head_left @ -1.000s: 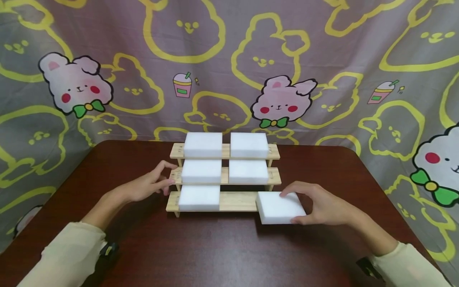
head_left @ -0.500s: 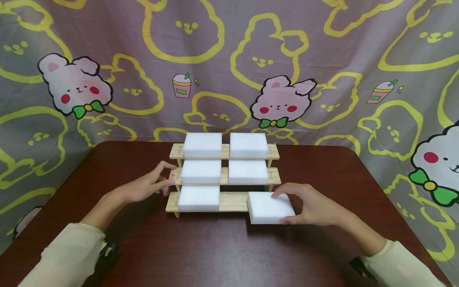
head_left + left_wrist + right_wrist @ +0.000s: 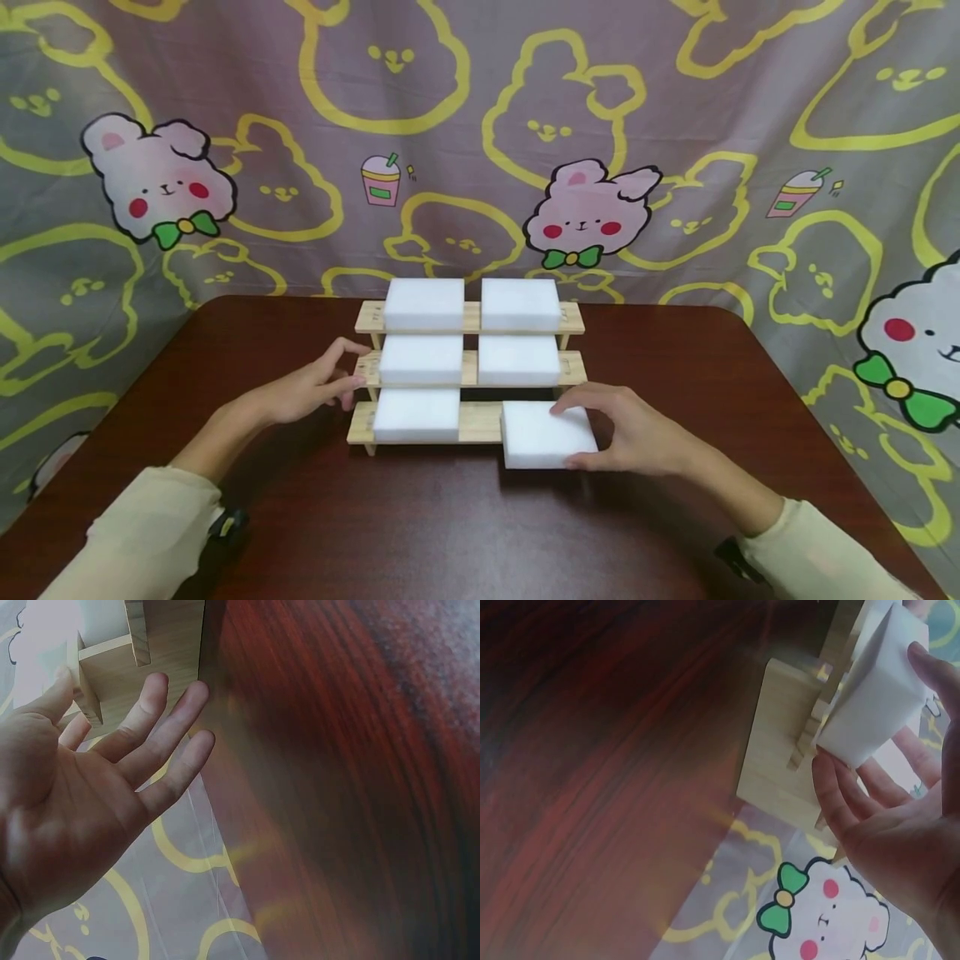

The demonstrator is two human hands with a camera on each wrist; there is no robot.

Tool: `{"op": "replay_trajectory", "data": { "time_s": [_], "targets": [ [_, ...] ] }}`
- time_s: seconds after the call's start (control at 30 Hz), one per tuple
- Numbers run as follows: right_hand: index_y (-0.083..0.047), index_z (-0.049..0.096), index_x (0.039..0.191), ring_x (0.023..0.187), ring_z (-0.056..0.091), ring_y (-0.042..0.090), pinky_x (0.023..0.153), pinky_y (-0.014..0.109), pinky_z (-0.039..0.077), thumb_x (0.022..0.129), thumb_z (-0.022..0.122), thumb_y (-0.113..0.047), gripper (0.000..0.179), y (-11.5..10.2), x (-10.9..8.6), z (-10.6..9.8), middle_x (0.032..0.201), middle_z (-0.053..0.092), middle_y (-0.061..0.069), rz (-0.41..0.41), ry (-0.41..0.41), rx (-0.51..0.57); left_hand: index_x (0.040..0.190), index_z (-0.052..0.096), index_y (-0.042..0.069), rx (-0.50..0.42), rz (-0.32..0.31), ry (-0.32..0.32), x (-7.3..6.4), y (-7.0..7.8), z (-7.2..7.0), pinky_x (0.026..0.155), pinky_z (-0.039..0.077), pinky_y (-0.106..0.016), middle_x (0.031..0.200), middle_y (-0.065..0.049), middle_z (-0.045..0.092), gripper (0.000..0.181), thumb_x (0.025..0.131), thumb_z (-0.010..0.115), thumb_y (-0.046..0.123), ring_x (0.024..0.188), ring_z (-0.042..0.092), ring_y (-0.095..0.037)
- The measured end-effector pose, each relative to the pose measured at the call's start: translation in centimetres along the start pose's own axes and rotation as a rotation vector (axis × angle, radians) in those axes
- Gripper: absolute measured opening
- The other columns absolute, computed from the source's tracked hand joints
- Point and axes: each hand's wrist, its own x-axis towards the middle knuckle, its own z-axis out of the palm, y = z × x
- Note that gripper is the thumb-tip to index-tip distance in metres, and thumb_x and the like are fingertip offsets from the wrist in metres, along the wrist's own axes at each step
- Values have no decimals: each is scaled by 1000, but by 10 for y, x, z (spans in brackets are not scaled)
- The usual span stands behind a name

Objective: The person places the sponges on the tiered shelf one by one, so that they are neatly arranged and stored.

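A three-step wooden display stand bears several white foam blocks, two on each upper step and one at the left of the lowest. My right hand grips another white foam block by its right side, over the right part of the lowest step and overhanging its front edge. In the right wrist view that block sits between thumb and fingers. The left hand pinches the left end of the middle step between thumb and index finger. Its other fingers stay apart from the wood in the left wrist view.
The stand is on a dark red-brown wooden table with a glossy top. Behind and beside the table hangs a grey curtain printed with yellow outlines and rabbit faces. Dark bands sit at both sleeve cuffs.
My right hand has carried its foam block leftward, from the right end of the lowest step to farther in over it. The left hand and the stand have stayed put.
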Motion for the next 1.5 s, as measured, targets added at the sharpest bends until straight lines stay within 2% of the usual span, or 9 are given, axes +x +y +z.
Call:
{"op": "replay_trajectory", "data": {
  "time_s": [0.1,0.27,0.33,0.53,0.83,0.97,1.23,1.37,1.5],
  "targets": [
    [-19,69,122,105,62,14,88,45,56,76,95,-30,55,-2,3,4,122,68,-6,10,9,-6,148,20,3,1,-3,0,0,0,0,83,49,-47,83,-10,61,49,112,49,20,85,62,-27],
    [-16,68,122,97,59,17,73,36,55,78,94,-31,53,-4,9,11,118,67,0,5,21,-15,148,20,3,3,-8,1,0,0,-1,83,50,-47,83,-10,61,48,112,48,20,85,62,-27],
    [-15,68,121,96,59,17,71,35,55,79,93,-30,52,-6,11,14,117,67,1,3,31,-25,148,20,3,1,-6,0,0,-1,-1,82,50,-47,82,-10,61,49,112,48,20,85,62,-27],
    [-13,68,120,99,61,15,84,44,56,79,93,-28,50,-12,14,20,117,68,0,7,59,-84,148,20,2,0,-4,-3,0,0,-1,83,50,-47,82,-10,61,49,112,49,20,85,62,-28],
    [-16,66,127,111,61,20,90,43,54,80,92,-31,56,-16,9,16,128,66,4,62,12,-149,147,21,2,18,-12,0,0,-2,-1,83,49,-48,82,-11,61,48,113,47,23,85,63,-31],
    [-17,65,130,111,61,22,89,42,54,80,92,-29,58,-17,2,10,132,65,7,88,-4,-166,147,20,3,9,-4,0,0,-2,-1,82,50,-48,82,-11,61,48,112,48,21,84,62,-29],
    [-14,68,128,109,66,21,89,43,56,77,94,-26,59,-16,-10,7,128,66,4,48,80,-191,147,20,4,18,-2,1,0,0,0,83,50,-47,83,-10,61,48,112,49,21,85,63,-27],
    [-15,70,125,93,63,15,75,32,53,74,96,-26,58,-19,-13,6,113,66,-2,68,128,-208,148,20,4,13,0,0,0,0,0,83,50,-47,83,-10,61,49,112,49,21,85,62,-27],
    [-13,71,120,73,58,6,63,25,48,77,94,-20,49,-20,-12,7,86,65,-11,91,109,-124,148,20,4,10,-3,0,1,0,0,83,50,-47,83,-9,61,49,112,49,20,85,62,-26]
  ]
}}
